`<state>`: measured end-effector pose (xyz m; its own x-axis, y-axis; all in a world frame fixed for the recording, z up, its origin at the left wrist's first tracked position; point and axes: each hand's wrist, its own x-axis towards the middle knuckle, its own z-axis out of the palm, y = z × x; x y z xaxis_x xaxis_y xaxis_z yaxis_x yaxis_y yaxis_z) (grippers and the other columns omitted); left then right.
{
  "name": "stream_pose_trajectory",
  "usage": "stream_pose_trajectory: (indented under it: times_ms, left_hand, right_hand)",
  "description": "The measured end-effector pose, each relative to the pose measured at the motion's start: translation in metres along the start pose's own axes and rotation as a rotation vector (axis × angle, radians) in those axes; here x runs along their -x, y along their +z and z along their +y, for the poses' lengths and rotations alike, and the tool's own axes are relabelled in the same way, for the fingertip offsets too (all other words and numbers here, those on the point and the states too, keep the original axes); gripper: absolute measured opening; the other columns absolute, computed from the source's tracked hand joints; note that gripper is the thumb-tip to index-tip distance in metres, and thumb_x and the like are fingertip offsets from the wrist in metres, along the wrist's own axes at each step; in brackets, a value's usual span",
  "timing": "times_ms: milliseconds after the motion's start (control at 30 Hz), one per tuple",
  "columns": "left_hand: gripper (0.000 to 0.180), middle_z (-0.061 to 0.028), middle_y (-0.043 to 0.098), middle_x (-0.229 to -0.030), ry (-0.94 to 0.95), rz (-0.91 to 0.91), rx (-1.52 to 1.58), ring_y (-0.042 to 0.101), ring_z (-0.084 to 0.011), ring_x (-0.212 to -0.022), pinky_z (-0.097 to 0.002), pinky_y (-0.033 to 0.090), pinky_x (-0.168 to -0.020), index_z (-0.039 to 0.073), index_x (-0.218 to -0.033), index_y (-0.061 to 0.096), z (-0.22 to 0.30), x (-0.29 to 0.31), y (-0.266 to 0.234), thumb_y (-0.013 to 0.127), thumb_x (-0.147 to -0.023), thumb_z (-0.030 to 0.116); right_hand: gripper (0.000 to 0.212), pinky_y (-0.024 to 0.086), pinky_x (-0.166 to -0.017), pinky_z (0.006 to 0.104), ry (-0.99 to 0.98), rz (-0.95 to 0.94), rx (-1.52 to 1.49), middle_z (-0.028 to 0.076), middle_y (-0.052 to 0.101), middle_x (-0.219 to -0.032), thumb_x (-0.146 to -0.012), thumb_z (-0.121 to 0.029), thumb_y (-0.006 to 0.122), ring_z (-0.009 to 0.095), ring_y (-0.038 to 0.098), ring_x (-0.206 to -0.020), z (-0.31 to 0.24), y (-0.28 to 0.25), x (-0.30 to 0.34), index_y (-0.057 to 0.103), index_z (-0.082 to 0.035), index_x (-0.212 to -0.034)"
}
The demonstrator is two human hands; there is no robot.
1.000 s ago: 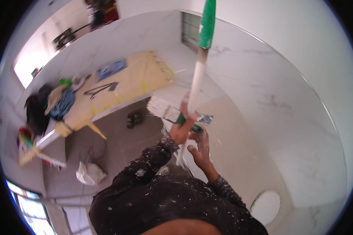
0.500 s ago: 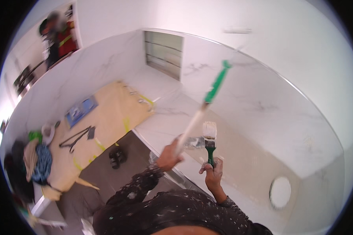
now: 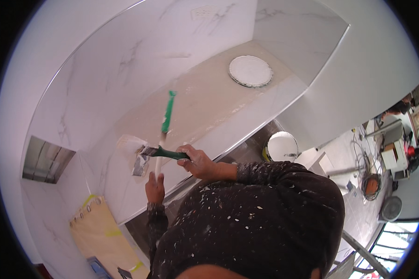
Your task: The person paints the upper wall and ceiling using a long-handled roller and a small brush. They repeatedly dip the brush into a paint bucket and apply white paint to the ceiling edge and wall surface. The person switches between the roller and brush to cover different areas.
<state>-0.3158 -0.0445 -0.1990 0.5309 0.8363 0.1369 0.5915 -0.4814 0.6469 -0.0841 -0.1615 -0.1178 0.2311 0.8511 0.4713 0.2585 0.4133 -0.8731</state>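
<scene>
My left hand (image 3: 155,188) is closed around a white pole (image 3: 158,158) that stretches away from me and ends in a green grip (image 3: 168,111). A paintbrush (image 3: 171,154) with a dark green handle is held in my right hand (image 3: 198,162). Its paint-covered bristles (image 3: 132,143) point left, and its handle crosses over the pole. Below the bristles, a flat grey piece smeared with white (image 3: 141,164) shows near the ledge surface; its kind is unclear. Both hands are over the near edge of a marble-patterned ledge with a beige top (image 3: 186,109).
A round white lid-like disc (image 3: 251,70) lies on the ledge. Below its edge, a bucket with white contents (image 3: 282,147) stands on the floor. A tan sheet (image 3: 97,230) is at lower left, near a recessed opening (image 3: 48,159). Tangled cables (image 3: 370,186) lie far right.
The view has turned to the right, bringing the bucket and cables into sight. My right hand has swung the brush from upright to sideways, across the pole. Both hands keep their holds.
</scene>
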Motion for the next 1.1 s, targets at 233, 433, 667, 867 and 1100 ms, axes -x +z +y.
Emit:
stream_pose_trajectory:
  times_ms: [233,433,667,867,1100]
  left_hand:
    - [0.054,-0.0311,0.064,-0.079,0.229,-0.274,-0.227,0.062,-0.0512,-0.079,-0.0591,0.046,-0.066,0.002,-0.113,0.053,0.005,-0.125,0.097,0.046,-0.099,0.054]
    - [0.052,-0.0283,0.066,-0.083,0.277,-0.461,-0.388,0.064,-0.0482,-0.083,-0.0575,0.049,-0.072,0.006,-0.116,0.052,0.04,-0.226,0.172,0.046,-0.098,0.054]
    - [0.057,-0.0234,0.07,-0.095,0.327,-0.532,-0.531,0.067,-0.044,-0.093,-0.0558,0.052,-0.083,0.008,-0.13,0.051,-0.009,-0.299,0.211,0.045,-0.098,0.055]
    - [0.062,-0.0232,0.069,-0.106,0.299,-0.635,-0.483,0.064,-0.0435,-0.102,-0.0553,0.049,-0.091,0.012,-0.136,0.049,-0.026,-0.341,0.219,0.044,-0.096,0.058]
    - [0.047,-0.0194,0.069,-0.096,0.383,-0.594,-0.412,0.067,-0.0398,-0.094,-0.0516,0.052,-0.082,0.01,-0.121,0.056,-0.034,-0.367,0.241,0.048,-0.098,0.05]
  right_hand:
    - [0.028,0.047,-0.056,0.0269,0.287,0.298,0.052,0.004,0.054,-0.082,-0.101,-0.021,0.055,0.008,0.053,-0.062,0.033,-0.06,0.036,0.049,-0.001,-0.12]
    - [0.029,0.046,-0.056,0.0265,0.445,0.537,0.293,0.002,0.054,-0.077,-0.101,-0.023,0.055,0.007,0.053,-0.062,0.082,-0.163,0.067,0.051,-0.002,-0.12]
    - [0.036,0.048,-0.06,0.0334,0.524,0.927,0.394,0.009,0.059,-0.078,-0.095,-0.026,0.06,0.016,0.057,-0.066,0.113,-0.188,0.117,0.055,-0.002,-0.12]
    - [0.027,0.04,-0.045,0.0256,0.441,0.995,0.298,0.002,0.048,-0.065,-0.102,-0.027,0.05,0.01,0.048,-0.048,0.079,-0.144,0.1,0.047,-0.001,-0.104]
    - [0.025,0.043,-0.047,0.0259,0.403,1.148,0.083,0.006,0.056,-0.076,-0.099,-0.015,0.053,0.011,0.052,-0.052,0.067,-0.087,0.119,0.045,0.003,-0.115]
